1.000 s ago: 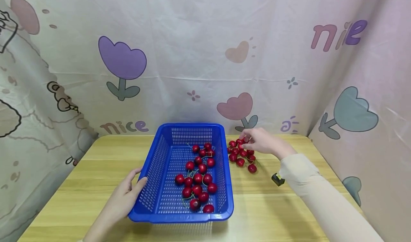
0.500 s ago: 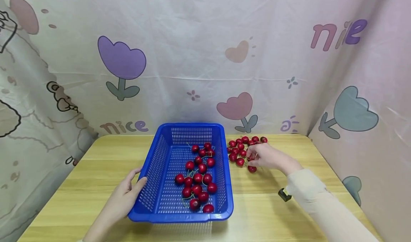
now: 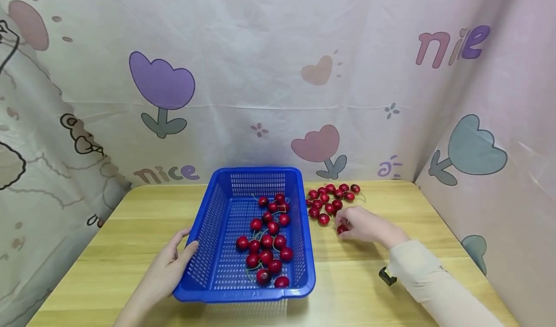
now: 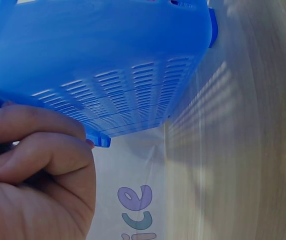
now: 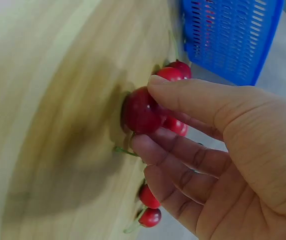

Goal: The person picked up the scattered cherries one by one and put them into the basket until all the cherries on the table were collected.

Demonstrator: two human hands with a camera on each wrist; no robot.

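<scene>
My left hand [image 3: 162, 271] grips the left rim of a blue plastic basket [image 3: 243, 295], thumb over the edge. In the left wrist view its curled fingers [image 4: 48, 150] lie against the slotted basket wall [image 4: 108, 55]. Red cherries with green stems [image 3: 267, 241] lie in the right half of the basket. To the basket's right, my right hand [image 3: 365, 225] is low over the table at the near side of a loose group of cherries [image 3: 323, 219]. Its thumb and fingers pinch one cherry [image 5: 142, 111], whose green stem [image 5: 126, 151] points down past the fingertips.
The wooden table [image 3: 108, 250] backs onto a printed curtain [image 3: 243, 76], which also hangs along both sides. A small black object [image 3: 387, 276] shows beside the right sleeve [image 3: 434, 283]. Other loose cherries [image 3: 355, 188] reach close to the table's back edge.
My right hand has moved toward me from the back of the loose cherries to the nearest one and closed thumb and fingers on it. The left hand keeps its hold on the basket.
</scene>
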